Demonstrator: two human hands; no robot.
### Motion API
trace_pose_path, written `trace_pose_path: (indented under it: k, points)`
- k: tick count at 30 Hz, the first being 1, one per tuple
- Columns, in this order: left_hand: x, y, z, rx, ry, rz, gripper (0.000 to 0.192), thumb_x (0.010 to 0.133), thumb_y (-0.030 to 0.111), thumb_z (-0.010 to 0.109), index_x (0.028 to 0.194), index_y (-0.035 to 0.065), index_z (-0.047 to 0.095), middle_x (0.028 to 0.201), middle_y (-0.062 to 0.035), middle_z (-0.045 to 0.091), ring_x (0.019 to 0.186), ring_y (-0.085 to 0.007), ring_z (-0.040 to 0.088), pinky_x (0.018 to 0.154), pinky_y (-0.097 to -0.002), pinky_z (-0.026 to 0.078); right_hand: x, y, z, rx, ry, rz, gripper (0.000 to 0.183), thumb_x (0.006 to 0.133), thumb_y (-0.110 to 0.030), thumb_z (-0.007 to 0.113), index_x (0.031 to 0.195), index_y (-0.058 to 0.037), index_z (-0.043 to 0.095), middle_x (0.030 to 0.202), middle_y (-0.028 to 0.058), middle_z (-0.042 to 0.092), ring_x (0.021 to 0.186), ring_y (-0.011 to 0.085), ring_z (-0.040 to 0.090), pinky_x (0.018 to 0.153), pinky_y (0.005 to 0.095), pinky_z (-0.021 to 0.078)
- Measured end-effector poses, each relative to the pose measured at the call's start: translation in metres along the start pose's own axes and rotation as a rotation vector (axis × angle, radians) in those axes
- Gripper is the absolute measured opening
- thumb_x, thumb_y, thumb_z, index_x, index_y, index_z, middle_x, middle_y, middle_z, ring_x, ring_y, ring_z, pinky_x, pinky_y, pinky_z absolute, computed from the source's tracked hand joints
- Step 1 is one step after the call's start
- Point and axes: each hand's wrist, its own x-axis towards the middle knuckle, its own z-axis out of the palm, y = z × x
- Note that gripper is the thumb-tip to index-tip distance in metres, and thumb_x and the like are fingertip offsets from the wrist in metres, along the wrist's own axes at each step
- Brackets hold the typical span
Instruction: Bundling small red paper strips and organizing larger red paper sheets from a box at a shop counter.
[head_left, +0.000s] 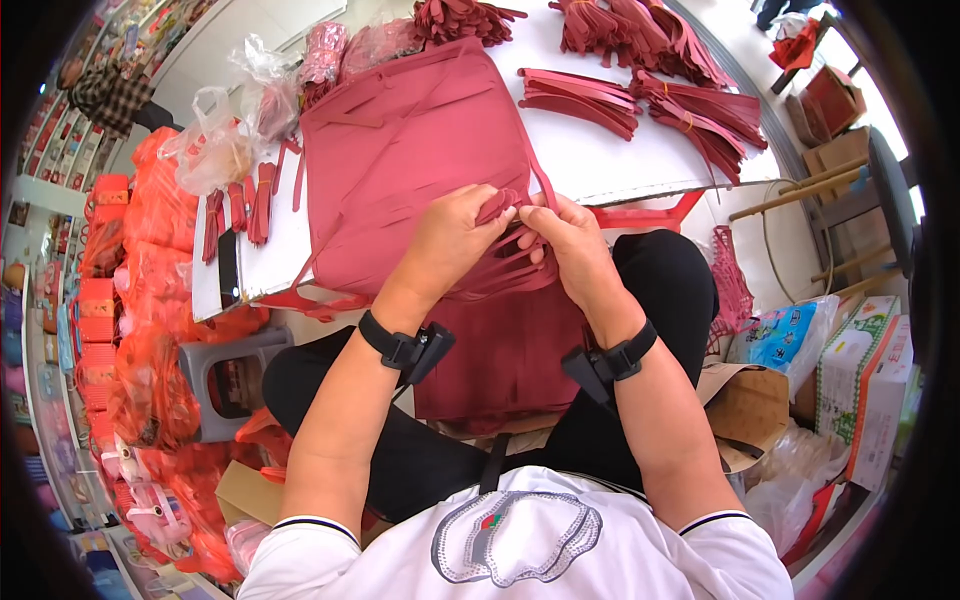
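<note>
A broad stack of dark red fabric-like sheets (405, 157) lies before me and reaches over the table's near edge. My left hand (454, 236) grips a small folded bundle of dark red strips (495, 204) above the stack's near right part. Close beside it, my right hand (574, 240) pinches a narrow dark red strip (541, 180). The fingertips of both hands nearly meet, and they partly hide what lies between them. Below my hands, loose strips (510, 274) spread along the near edge of the stack. More dark red material (502, 352) hangs between my knees.
Tied strip bundles (577, 101) rest on the white table (645, 169) at right, with smaller bundles (261, 202) at left. Plastic bags (214, 142) stand by the left edge. A grey stool (232, 382) is near my left knee, cartons (855, 375) at right. A person (112, 97) is far left.
</note>
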Motion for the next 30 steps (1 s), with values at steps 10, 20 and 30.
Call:
trace_pose_path:
  k: [10,20,30]
  points:
    - [-0.006,0.001,0.013,0.146,0.204,0.126,0.014,0.091,0.013,0.067,0.096,0.001,0.062,0.085,-0.0153,0.064,0.078,-0.0298,0.064,0.071,-0.0357,0.05,0.0,0.002,0.003,-0.032,-0.028,0.002,0.019,0.092,-0.024,0.064,0.095,-0.0059,0.066,0.072,0.0025,0.063,0.06,0.0083,0.055,0.055,0.0229,0.043]
    - [0.001,-0.015,-0.003,-0.418,-0.087,-0.207,0.019,0.1,0.023,0.06,0.1,0.0058,0.066,0.081,0.0065,0.057,0.074,-0.0024,0.048,0.066,-0.0231,0.043,-0.002,-0.002,0.005,-0.041,-0.048,0.015,0.023,0.09,-0.026,0.063,0.101,-0.006,0.062,0.075,0.0016,0.061,0.06,0.0089,0.054,0.055,0.0238,0.0426]
    - [0.0,-0.01,-0.002,-0.102,-0.047,0.047,0.02,0.096,0.018,0.062,0.103,-0.002,0.063,0.083,-0.0079,0.061,0.077,-0.0167,0.057,0.075,-0.0326,0.048,0.0,0.002,0.005,-0.06,-0.055,0.046,0.02,0.088,-0.026,0.058,0.095,-0.008,0.063,0.078,0.0011,0.058,0.061,0.0086,0.052,0.057,0.0241,0.0428]
